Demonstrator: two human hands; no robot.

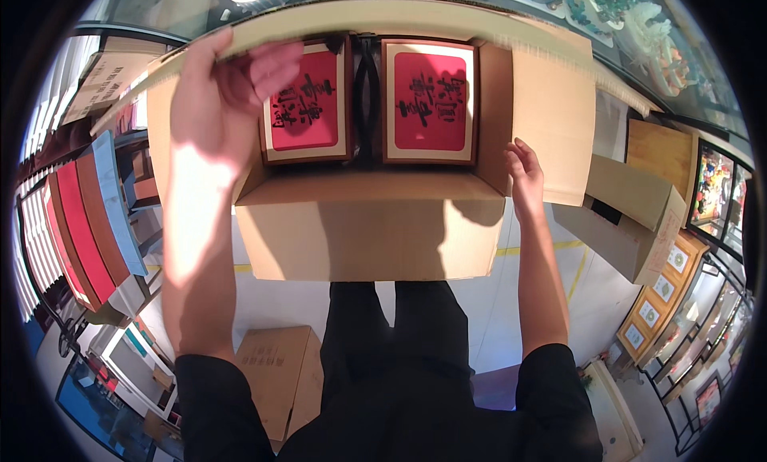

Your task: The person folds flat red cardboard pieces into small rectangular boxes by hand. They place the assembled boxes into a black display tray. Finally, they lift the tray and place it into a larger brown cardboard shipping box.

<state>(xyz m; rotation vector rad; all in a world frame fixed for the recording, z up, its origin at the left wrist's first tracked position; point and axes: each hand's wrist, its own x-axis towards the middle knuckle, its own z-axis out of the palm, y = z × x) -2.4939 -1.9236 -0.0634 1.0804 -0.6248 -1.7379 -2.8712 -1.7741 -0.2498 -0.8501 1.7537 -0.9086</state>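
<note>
An open brown cardboard box (367,230) stands in front of me. Inside it lie two framed panels side by side, each red with black brush characters and a cream border: one on the left (307,102), one on the right (430,101). My left hand (232,86) grips the long far flap (447,18) near its left end, fingers curled over the edge. My right hand (523,174) rests on the box's right corner, by the raised right flap (551,118).
A smaller open carton (631,214) sits to the right, another closed carton (280,374) on the pale floor at lower left. Red and blue flat boxes (88,222) are stacked on the left. Framed pictures (671,294) line the right side.
</note>
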